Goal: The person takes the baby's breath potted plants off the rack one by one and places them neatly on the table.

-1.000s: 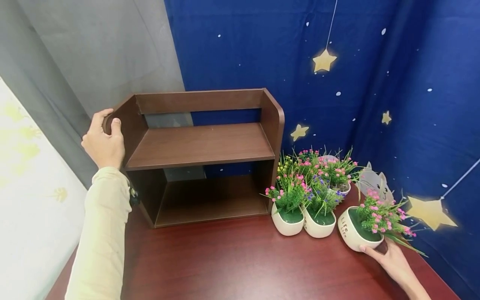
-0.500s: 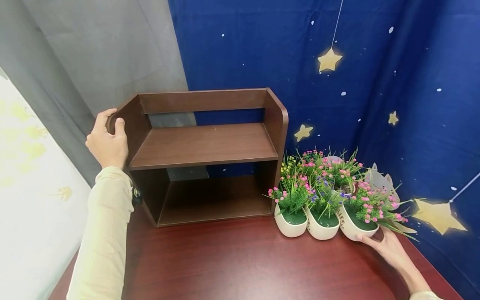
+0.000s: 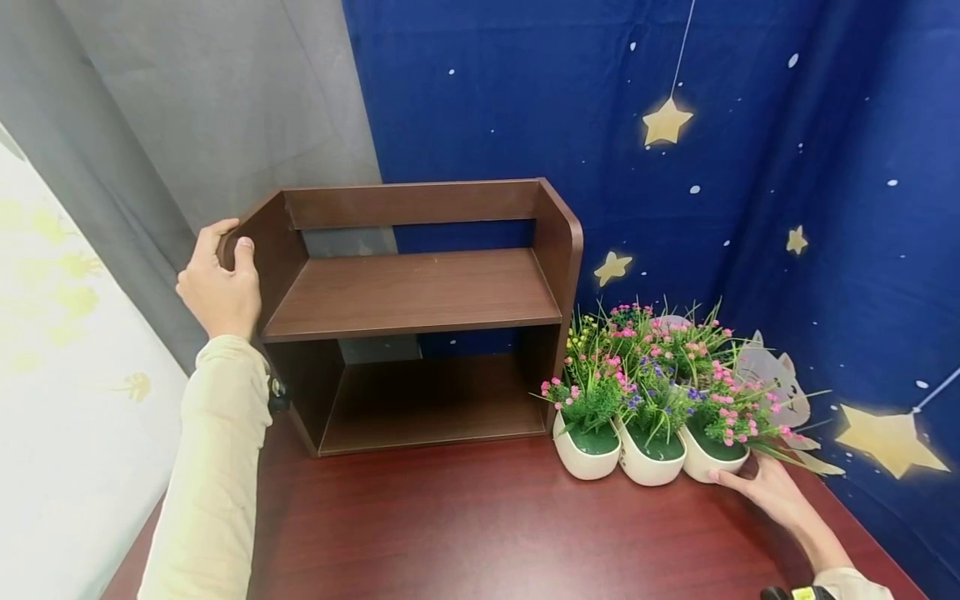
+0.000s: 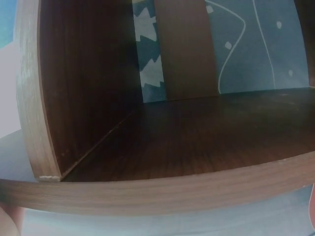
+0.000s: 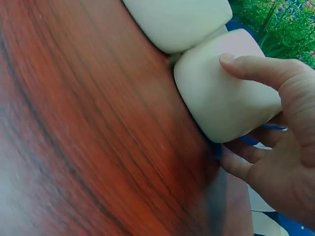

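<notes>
My left hand (image 3: 220, 282) grips the front edge of the left side panel of a dark brown two-tier shelf (image 3: 420, 292); its thumb is on the inner side. In the left wrist view the shelf's boards (image 4: 162, 194) fill most of the picture. My right hand (image 3: 768, 492) holds the rightmost white flower pot (image 3: 708, 463), which has pink artificial flowers. In the right wrist view the thumb (image 5: 246, 66) lies on the pot's front, with the other fingers at its far side and base. This pot stands beside a white pot with blue flowers (image 3: 651, 460).
A white pot with pink flowers (image 3: 587, 457) stands at the row's left end, close to the shelf. More potted flowers (image 3: 633, 329) are behind this row. The reddish wooden table (image 3: 465, 525) extends in front. Blue curtain (image 3: 510, 92) with stars hangs behind.
My right hand has moved the rightmost pot left and back, lowering it into line against the neighbouring pot. The left hand stays on the shelf. The head view has shifted slightly.
</notes>
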A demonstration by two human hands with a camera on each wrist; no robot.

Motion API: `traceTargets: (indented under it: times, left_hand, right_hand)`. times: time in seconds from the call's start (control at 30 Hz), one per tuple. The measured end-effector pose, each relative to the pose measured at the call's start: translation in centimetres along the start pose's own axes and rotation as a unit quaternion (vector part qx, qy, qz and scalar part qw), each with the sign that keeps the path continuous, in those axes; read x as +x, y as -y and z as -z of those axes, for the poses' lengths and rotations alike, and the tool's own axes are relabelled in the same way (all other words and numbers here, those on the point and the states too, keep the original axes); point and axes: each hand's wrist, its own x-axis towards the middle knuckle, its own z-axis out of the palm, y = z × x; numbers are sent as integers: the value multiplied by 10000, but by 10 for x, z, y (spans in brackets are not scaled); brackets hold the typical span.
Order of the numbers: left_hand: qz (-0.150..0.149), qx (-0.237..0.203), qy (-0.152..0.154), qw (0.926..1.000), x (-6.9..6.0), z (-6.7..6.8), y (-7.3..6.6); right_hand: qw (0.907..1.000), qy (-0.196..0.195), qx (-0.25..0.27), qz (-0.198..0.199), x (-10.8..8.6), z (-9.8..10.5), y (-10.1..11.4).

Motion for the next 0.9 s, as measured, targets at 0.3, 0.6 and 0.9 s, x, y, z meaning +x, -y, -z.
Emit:
traceTargets:
  times: [0.3, 0.6, 0.9]
  left_hand:
    - [-44, -59, 0, 10000, 0, 2, 0]
    - [-26, -58, -2, 10000, -1, 1, 1]
    - [-40, -56, 7, 10000, 0, 1, 1]
  right_hand:
    - [9962, 598, -481, -401, -5, 18, 10]
    - [9910, -713, -1112, -221, -26, 60, 45]
    - [9306, -1432, -2458, 2304, 7, 26, 125]
